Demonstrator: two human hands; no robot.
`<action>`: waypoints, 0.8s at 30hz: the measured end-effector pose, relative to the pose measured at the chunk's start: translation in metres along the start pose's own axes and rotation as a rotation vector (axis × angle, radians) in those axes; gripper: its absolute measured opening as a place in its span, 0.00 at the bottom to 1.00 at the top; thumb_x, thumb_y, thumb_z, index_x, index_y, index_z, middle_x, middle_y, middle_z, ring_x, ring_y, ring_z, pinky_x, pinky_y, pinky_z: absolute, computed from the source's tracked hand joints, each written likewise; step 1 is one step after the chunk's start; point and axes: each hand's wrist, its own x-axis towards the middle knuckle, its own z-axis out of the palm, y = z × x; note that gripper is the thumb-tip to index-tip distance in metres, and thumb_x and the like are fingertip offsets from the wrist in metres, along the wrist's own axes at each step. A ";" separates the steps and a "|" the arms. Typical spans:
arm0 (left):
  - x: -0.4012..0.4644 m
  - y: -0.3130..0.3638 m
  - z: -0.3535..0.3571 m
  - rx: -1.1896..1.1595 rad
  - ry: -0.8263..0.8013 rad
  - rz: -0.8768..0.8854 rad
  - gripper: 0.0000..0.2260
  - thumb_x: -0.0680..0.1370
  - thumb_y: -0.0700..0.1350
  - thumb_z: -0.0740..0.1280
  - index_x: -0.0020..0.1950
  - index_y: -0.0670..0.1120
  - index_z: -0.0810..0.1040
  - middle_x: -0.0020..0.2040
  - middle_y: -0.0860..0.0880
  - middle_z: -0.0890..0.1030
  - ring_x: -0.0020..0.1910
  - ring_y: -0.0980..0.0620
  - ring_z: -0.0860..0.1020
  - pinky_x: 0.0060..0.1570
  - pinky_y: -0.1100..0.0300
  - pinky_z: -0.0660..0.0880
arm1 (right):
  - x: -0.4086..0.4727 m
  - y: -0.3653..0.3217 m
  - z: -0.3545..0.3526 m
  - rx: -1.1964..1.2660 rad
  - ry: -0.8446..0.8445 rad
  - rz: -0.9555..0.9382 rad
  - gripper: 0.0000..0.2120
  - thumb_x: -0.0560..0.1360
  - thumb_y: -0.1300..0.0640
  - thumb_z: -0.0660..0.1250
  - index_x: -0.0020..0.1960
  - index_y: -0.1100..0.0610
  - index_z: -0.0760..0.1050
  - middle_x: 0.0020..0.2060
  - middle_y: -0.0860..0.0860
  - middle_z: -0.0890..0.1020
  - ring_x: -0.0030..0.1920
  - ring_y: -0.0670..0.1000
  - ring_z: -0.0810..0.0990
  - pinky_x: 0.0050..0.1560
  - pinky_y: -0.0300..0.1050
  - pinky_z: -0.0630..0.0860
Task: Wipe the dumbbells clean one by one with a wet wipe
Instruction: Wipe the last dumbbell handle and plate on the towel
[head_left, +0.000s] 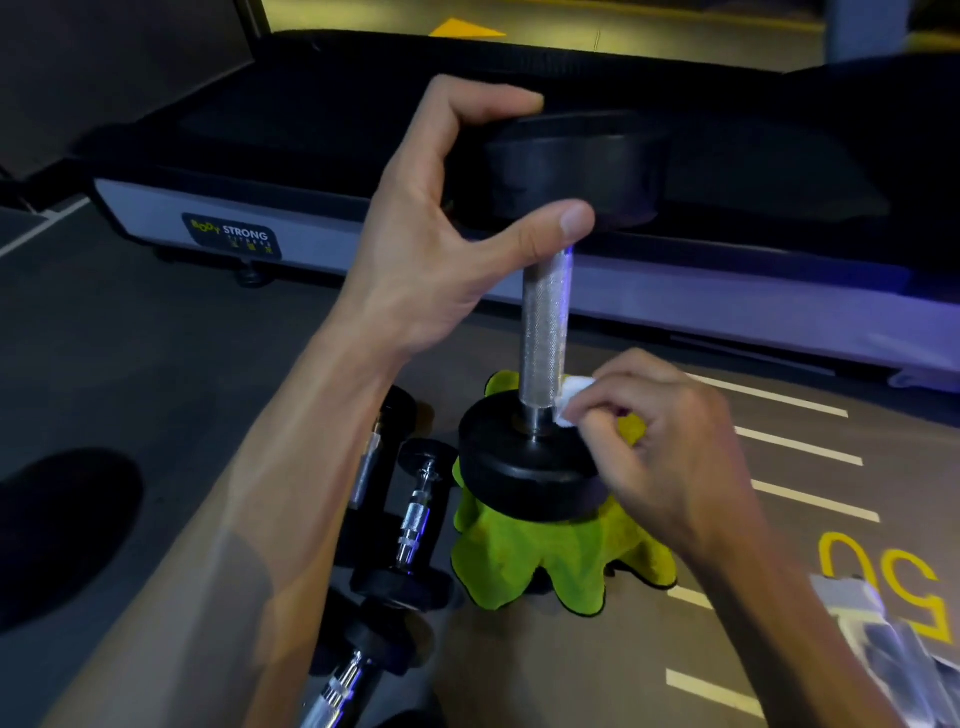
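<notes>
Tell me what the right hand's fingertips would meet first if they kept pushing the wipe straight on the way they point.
Most likely the dumbbell's knurled handle at its lower end. The right hand pinches the wet wipe with its fingertips aimed left at the shaft just above the lower weight plate. The wipe already looks in contact, though depth is unclear.

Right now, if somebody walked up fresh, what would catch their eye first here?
The big dumbbell standing on end at the centre, its lower plate on a bright green cloth. The left hand grips its top plate while the right hand pinches a white wet wipe against the base of the handle. Smaller dumbbells lie on the floor to the left.
</notes>
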 end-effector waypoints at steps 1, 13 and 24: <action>0.000 -0.001 0.000 0.001 0.002 0.010 0.23 0.75 0.49 0.80 0.64 0.51 0.72 0.63 0.48 0.77 0.61 0.51 0.79 0.61 0.49 0.78 | -0.004 -0.005 0.002 0.010 -0.011 -0.003 0.09 0.73 0.59 0.67 0.39 0.53 0.86 0.41 0.44 0.82 0.41 0.44 0.80 0.45 0.35 0.74; 0.002 -0.003 0.004 0.004 -0.006 0.023 0.23 0.76 0.48 0.79 0.65 0.48 0.72 0.63 0.46 0.77 0.63 0.50 0.78 0.66 0.47 0.77 | 0.004 -0.012 0.004 0.150 0.092 -0.051 0.08 0.77 0.64 0.71 0.51 0.56 0.87 0.48 0.47 0.82 0.49 0.44 0.82 0.52 0.36 0.76; 0.002 -0.006 0.000 -0.048 -0.014 0.017 0.22 0.76 0.47 0.77 0.65 0.49 0.72 0.64 0.47 0.77 0.62 0.53 0.78 0.64 0.54 0.76 | 0.002 -0.001 0.006 0.211 0.029 -0.046 0.06 0.76 0.62 0.74 0.52 0.54 0.83 0.47 0.45 0.82 0.49 0.45 0.82 0.51 0.37 0.75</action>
